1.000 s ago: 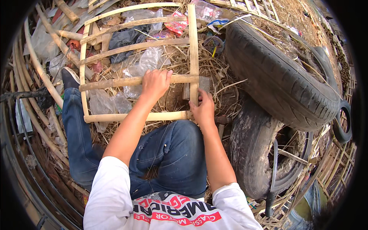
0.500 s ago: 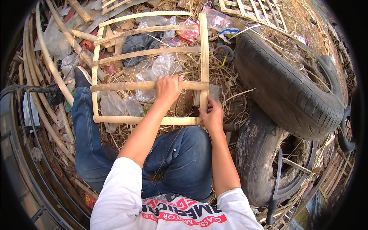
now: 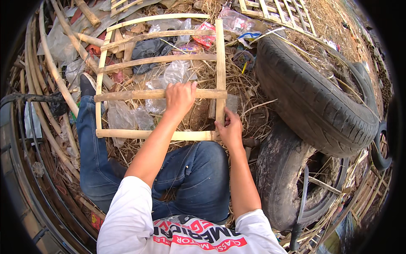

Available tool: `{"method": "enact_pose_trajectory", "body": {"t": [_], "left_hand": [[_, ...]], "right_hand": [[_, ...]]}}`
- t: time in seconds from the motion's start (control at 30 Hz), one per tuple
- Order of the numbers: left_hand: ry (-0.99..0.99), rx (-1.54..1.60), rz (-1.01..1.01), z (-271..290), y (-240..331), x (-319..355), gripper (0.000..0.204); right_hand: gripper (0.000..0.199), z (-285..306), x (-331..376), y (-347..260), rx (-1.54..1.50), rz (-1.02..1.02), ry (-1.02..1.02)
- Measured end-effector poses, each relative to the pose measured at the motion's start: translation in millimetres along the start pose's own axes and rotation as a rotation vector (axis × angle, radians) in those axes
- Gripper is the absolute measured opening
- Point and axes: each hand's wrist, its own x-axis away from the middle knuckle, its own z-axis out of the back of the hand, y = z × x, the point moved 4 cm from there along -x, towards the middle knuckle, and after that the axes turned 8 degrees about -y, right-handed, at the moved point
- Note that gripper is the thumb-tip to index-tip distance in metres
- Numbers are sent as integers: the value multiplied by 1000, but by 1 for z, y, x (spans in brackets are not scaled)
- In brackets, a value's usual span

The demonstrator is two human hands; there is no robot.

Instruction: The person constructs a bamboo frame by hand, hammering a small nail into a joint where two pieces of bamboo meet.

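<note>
A ladder-like frame of pale bamboo strips lies before me, with several crosspieces between two side strips. My left hand (image 3: 180, 98) is closed over one crosspiece (image 3: 131, 95), the second from my end. At the near right corner, my right hand (image 3: 230, 128) pinches the lower part of the right side strip (image 3: 220, 59) between thumb and fingers. The nearest crosspiece (image 3: 122, 133) runs over my legs' far side toward that corner. The farthest crosspiece (image 3: 160, 17) ends just short of the right side strip. Under the right side strip shows a grey block (image 3: 231, 103).
Two worn tyres, an upper one (image 3: 308, 93) and a lower one (image 3: 275, 178), lie to my right; a curved-handled tool (image 3: 304, 199) rests against the lower. Bamboo poles (image 3: 55, 63) and a dark metal rack (image 3: 25, 139) stand left. Another slatted frame (image 3: 279, 12) lies beyond. Plastic litter and straw cover the ground.
The bamboo frame and both hands sit slightly farther left in the picture, mostly along with the whole view. Both hands keep the same holds.
</note>
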Motion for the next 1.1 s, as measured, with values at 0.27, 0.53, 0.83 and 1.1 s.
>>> {"method": "enact_pose_trajectory", "body": {"t": [0.27,0.53,0.83,1.1], "left_hand": [[-14,-20,11,-6,2,0,41],[-69,36,18,1,-11,3,32],[168,39,-102,76,-55,74,28],[184,89,11,101,-97,66,37]], "right_hand": [[65,2,2,4,-55,8,-27],[63,-10,4,10,-139,18,-25],[50,-9,3,3,-450,-71,-56],[50,0,3,3,-345,-24,-32]]}}
